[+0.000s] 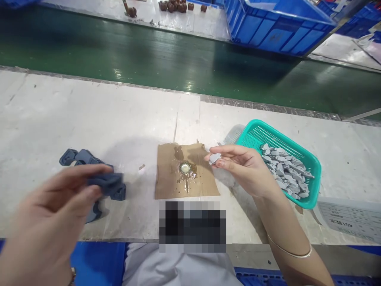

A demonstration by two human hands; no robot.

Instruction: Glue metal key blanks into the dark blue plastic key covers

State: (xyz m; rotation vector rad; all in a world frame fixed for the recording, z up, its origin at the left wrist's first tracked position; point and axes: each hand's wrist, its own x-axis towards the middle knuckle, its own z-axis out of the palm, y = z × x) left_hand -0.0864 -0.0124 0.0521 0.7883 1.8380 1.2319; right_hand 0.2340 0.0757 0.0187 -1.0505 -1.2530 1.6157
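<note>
My left hand pinches a dark blue-grey plastic part, slightly blurred, above the left of the table. Behind and beneath it lie several similar dark blue-grey parts. Between the thumb and fingers of my right hand is a small light-grey piece, held near the right edge of a brown cardboard sheet. On that cardboard sits a small round cap with a wet, shiny patch around it. A green plastic basket to the right holds many light-grey pieces.
A green conveyor belt runs across behind the white table. Past it stand a large blue crate and several brown round items. A printed label sheet lies at the right front, beside the basket.
</note>
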